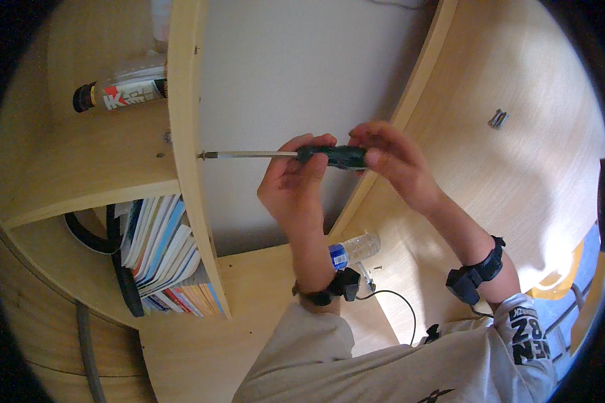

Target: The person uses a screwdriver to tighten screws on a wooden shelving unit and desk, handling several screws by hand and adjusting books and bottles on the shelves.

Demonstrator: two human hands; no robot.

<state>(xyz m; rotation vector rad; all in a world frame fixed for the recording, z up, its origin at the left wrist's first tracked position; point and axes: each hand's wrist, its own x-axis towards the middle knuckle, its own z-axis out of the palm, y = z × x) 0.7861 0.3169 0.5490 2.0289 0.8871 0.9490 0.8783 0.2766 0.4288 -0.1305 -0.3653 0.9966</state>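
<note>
A screwdriver with a dark green and black handle lies level in front of me, its metal shaft pointing left. The tip meets a small screw at the side of the shelf's upright panel. Around the front of the handle, the fingers and thumb of my left hand are closed. My right hand is at the handle's rear end, with its thumb against it and its fingers curled over the top. Part of the handle is hidden by the fingers.
Left, the shelf holds a dark-capped bottle, a row of books and a black strap-like band. A clear plastic bottle lies behind my left wrist, near a small metal fitting. Another metal fitting is on the right-hand wooden panel.
</note>
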